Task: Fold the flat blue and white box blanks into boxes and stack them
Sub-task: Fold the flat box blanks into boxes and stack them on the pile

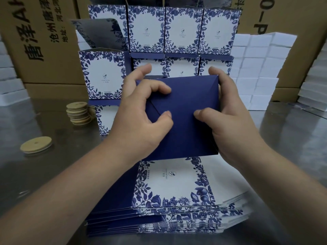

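Box (184, 121) centre, over the blank pile (173, 190) at the near edge, navy bottom flaps facing the camera. Left hand (139, 122): fingers curled at the left edge, fingertips and thumb pressing the flaps. Right hand (230, 114): fingers wrapped round the far-right corner, thumb on the flap. Folded boxes (146, 29) stacked far centre. Wooden discs (78, 113) left on the tabletop (44, 177).

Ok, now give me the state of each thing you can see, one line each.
Box in hand: held up, dark blue end flaps folded closed.
Left hand: grips the box's left side, fingertips on the flaps.
Right hand: grips its right side, thumb on a flap.
Flat blanks: unfolded, piled on the table.
Folded boxes: stacked in rows behind.
Wooden discs: one stack, one lying alone.
White boxes: stacked at right.
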`<state>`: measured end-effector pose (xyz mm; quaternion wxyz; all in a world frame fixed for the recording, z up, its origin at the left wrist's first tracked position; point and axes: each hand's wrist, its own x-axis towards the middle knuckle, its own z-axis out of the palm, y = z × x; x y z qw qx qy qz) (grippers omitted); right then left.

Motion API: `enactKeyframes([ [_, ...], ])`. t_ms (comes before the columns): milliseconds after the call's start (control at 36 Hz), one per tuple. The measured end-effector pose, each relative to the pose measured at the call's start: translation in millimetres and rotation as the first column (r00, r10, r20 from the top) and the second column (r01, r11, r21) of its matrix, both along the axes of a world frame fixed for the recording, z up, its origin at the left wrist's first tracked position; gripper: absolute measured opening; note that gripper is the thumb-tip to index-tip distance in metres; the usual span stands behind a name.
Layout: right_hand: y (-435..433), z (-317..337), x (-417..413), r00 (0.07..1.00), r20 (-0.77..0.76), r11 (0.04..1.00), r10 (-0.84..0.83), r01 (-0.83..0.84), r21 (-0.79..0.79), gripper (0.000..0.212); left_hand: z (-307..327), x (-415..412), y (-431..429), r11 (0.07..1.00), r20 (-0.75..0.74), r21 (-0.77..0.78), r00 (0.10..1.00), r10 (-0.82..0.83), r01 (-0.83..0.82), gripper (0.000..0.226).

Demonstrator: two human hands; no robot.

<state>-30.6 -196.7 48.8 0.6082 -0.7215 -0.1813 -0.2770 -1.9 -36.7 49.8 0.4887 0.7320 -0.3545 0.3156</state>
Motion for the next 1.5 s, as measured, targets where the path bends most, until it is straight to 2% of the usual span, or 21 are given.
enactKeyframes([
  [389,0.2,-2.5,-0.6,0.999,0.033,0.999,-0.029,0.030,-0.013,0.062,1.0,-0.6,0.8,0.998,0.021,0.062,0.999,0.024,-0.026,0.038],
  [667,2.4,-2.6,-1.9,0.997,0.048,0.998,-0.058,0.059,-0.021,0.061,2.4,-1.6,0.1,0.994,0.044,0.085,0.997,0.064,-0.068,0.061],
  [1500,6.5,-7.0,-1.9,0.986,0.135,0.995,-0.101,0.102,0.000,0.055,0.3,-1.6,-1.6,0.990,0.083,0.078,0.991,0.108,-0.114,0.055],
])
